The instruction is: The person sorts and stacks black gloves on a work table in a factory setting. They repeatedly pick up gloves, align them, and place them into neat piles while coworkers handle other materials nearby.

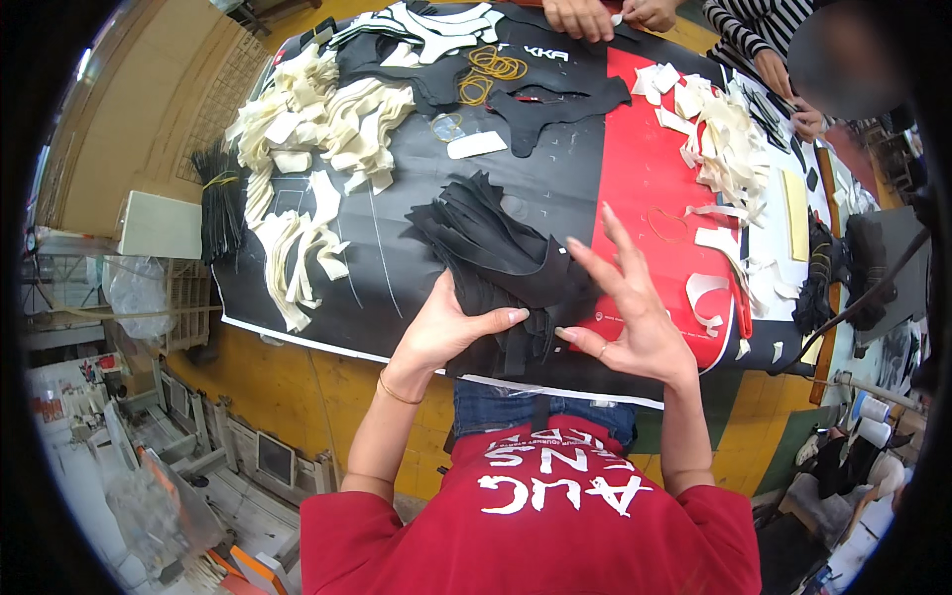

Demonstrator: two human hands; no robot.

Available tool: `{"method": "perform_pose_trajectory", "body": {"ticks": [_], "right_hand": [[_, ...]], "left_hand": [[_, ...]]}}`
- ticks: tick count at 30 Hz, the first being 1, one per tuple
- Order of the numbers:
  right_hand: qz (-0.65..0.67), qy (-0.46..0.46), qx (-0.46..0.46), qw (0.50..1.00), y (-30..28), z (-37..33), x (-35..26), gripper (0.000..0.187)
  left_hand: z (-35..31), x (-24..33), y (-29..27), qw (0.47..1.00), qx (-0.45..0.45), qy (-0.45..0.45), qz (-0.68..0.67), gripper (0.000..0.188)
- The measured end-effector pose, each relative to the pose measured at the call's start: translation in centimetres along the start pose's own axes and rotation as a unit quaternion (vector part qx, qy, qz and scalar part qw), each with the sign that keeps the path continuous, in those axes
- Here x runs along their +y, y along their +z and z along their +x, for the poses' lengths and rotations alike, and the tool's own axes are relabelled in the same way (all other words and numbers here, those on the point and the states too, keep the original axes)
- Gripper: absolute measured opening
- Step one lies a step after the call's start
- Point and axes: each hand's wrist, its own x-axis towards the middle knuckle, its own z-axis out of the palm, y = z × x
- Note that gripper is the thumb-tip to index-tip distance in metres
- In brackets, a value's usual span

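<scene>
A thick bundle of black cut fabric pieces (491, 233) fans out over the near edge of the table in front of me. My left hand (436, 327) grips its near left side, the thumb pressed on top and the other fingers mostly hidden behind the pieces. At the bundle's right side, my right hand (635, 312) is held with its fingers spread and nothing visible in them. Its thumb tip comes close to the black pieces; whether it touches them I cannot tell.
Cream fabric strips (372, 124) pile up at the left, and more cream pieces (729, 149) lie at the right. Yellow rubber bands (493, 64) rest toward the far side, near a black curved cutout (535, 124). Another person's hands (580, 18) work at the far edge.
</scene>
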Motion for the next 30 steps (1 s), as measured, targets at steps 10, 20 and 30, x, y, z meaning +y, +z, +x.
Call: {"method": "perform_pose_trajectory", "body": {"ticks": [10, 20, 30], "right_hand": [[-0.047, -0.044, 0.051, 0.997, 0.2, 0.8, -0.2, 0.038], [-0.089, 0.025, 0.065, 0.994, 1.3, -0.4, -2.2, 0.084], [0.213, 0.090, -0.109, 0.967, -1.0, 2.3, 0.6, 0.066]], "left_hand": [[0.0, -0.8, -0.3, 1.000, 0.025, -0.014, -0.006, 0.046], [-0.4, -1.4, 0.1, 0.999, 0.036, 0.015, 0.017, 0.048], [-0.1, 1.5, -1.1, 0.998, 0.002, -0.057, -0.001, 0.048]]}}
